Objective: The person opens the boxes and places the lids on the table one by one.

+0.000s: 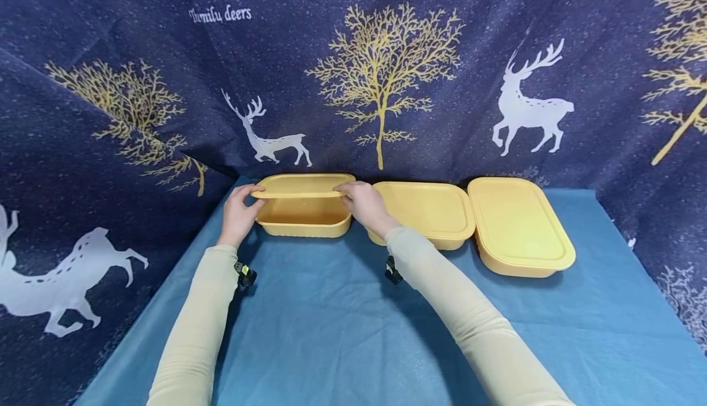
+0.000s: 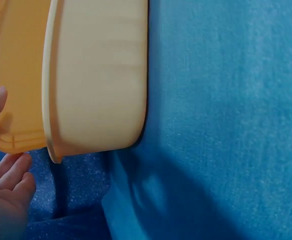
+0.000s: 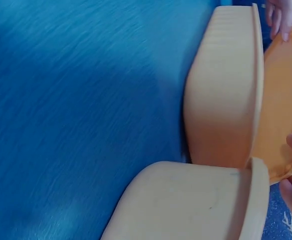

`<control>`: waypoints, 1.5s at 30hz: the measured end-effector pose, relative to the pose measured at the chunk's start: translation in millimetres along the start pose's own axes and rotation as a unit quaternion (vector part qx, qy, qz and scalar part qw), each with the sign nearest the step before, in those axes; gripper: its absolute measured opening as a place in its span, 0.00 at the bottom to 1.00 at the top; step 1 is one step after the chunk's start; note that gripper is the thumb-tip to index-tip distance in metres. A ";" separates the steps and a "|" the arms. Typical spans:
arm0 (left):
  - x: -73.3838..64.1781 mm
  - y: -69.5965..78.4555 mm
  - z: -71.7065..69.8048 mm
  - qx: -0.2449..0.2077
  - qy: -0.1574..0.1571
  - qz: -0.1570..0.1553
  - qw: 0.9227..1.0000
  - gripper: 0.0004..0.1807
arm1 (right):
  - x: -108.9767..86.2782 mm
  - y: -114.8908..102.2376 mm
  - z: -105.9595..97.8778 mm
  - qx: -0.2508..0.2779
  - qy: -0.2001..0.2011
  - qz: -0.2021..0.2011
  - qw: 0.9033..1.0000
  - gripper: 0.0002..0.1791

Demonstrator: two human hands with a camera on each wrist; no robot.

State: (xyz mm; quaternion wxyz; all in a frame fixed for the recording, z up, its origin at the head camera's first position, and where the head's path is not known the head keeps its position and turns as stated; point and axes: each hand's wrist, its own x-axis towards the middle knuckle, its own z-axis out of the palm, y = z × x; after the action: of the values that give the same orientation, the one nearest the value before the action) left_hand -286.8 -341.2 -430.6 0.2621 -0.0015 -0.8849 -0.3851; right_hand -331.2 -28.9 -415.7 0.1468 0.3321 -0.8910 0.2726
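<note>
A yellow lid is lifted at its front edge above an oblong yellow container at the back left of the table. My left hand pinches the lid's left end, thumb on the inner side in the left wrist view. At the other end, my right hand grips the lid's right corner between thumb and fingers. Through the gap under the lid the container's inside shows, with nothing visible in it. Whether the lid's back edge touches the container's rim is hidden.
Right of the open container stands a lidded yellow container, partly behind my right wrist. Another lidded one sits farther right, turned lengthwise. A blue cloth covers the table, and a dark patterned curtain hangs right behind the containers.
</note>
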 end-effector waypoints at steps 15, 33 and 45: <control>1.0 20.3 -0.7 -0.031 0.029 0.005 0.999 0.15 | 0.8 8.2 -5.4 0.226 0.051 0.133 0.964 0.13; 2.2 43.2 -16.4 -0.061 0.059 0.009 0.996 0.16 | 2.5 -4.4 -20.2 0.224 0.112 0.113 0.962 0.12; 13.0 73.5 -44.5 -0.050 0.081 0.046 0.994 0.17 | 7.6 -22.7 -59.7 0.215 0.127 0.078 0.965 0.12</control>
State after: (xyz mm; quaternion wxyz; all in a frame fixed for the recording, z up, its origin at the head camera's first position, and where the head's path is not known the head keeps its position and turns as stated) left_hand -262.3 -322.4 -349.3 0.3502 -0.0242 -0.8393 -0.4151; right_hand -316.7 -12.3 -355.3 0.1624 0.2482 -0.8084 0.5084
